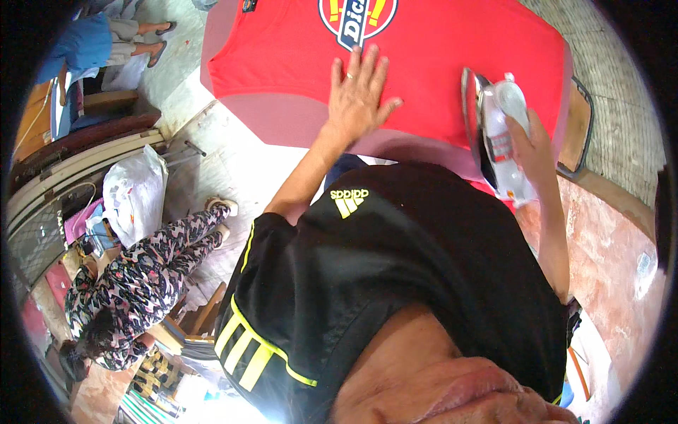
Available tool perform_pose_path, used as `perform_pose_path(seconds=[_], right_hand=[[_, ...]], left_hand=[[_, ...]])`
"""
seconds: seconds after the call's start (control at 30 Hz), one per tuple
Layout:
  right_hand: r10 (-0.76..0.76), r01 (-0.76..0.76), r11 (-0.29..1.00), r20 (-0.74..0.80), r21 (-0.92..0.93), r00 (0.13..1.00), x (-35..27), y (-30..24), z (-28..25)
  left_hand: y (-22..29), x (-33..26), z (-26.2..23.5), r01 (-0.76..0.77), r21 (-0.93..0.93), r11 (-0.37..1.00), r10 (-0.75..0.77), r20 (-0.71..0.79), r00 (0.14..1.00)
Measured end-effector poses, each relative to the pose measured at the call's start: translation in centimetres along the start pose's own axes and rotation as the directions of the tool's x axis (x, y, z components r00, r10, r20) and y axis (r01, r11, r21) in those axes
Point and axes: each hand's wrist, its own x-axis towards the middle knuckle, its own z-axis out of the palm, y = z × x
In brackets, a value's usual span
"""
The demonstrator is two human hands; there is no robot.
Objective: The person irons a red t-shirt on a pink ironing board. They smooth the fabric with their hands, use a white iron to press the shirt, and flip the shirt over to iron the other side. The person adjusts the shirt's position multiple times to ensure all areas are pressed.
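A red garment (431, 85) with a round printed emblem lies spread over a padded ironing board (275, 124) with a dull pink cover. My left hand (355, 99) rests flat on the cloth just below the emblem, fingers stretched and apart, a ring on one of them. At the right end of the garment, my right hand (534, 152) is closed round the handle of a white and grey clothes iron (503, 145). The iron is tilted, its metal soleplate turned to the left. Whether the soleplate touches the cloth, I cannot tell.
A dark metal frame (585, 127) sticks out past the board's right end. To my left, a person in patterned clothes (134, 283) bends beside a white plastic bag (134, 198). Another person in a blue top (81, 49) stands at the far left.
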Motion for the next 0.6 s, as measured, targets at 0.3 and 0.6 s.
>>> perform_pose_path(seconds=[0.3, 0.6], right_hand=[[-0.128, 0.078, 0.785, 0.037, 0.614, 0.991, 13.0, -5.9, 6.0], [-0.082, -0.085, 0.621, 0.172, 0.779, 0.982, 14.9, -8.2, 12.7]], left_hand=[[1.8, -3.7, -0.7, -0.101, -0.243, 0.965, 0.145, 0.172, 0.974], [-9.9, 7.3, 4.1, 0.163, -0.092, 0.982, -0.175, -0.147, 0.974]])
